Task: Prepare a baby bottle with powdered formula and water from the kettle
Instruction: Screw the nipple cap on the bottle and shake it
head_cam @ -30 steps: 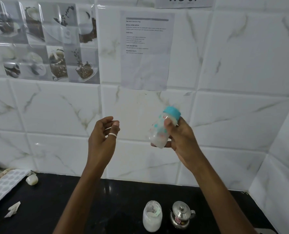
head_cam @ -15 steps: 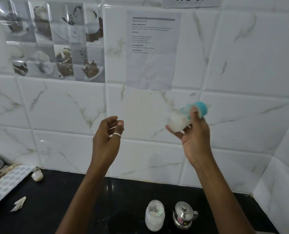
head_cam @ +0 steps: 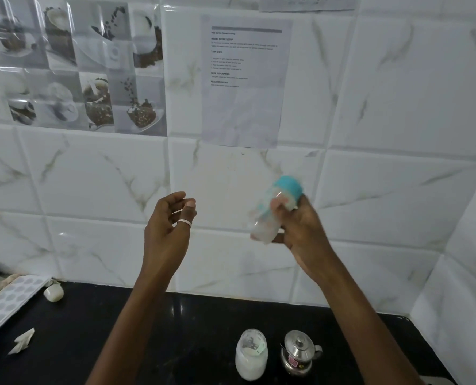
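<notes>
My right hand (head_cam: 303, 232) grips a clear baby bottle (head_cam: 270, 218) with a teal cap, raised in front of the tiled wall. The bottle is tilted, cap up and to the right, and blurred by motion; white liquid shows in its lower end. My left hand (head_cam: 167, 232) hovers beside it at the same height, fingers loosely curled, a ring on one finger, holding nothing. Down on the black counter (head_cam: 148, 343) stand an open jar of white powder (head_cam: 251, 354) and a small steel kettle (head_cam: 298, 354) with its lid on, side by side.
At the counter's left edge lie a white patterned tray (head_cam: 6, 304), a small white object (head_cam: 54, 293) and a crumpled paper scrap (head_cam: 23, 344). A printed sheet (head_cam: 245, 79) is taped to the wall. The wall corner closes in on the right.
The bottle swung in my right hand: from tilted upright, to nearly level and higher, and back down to a tilt. My left hand stayed put.
</notes>
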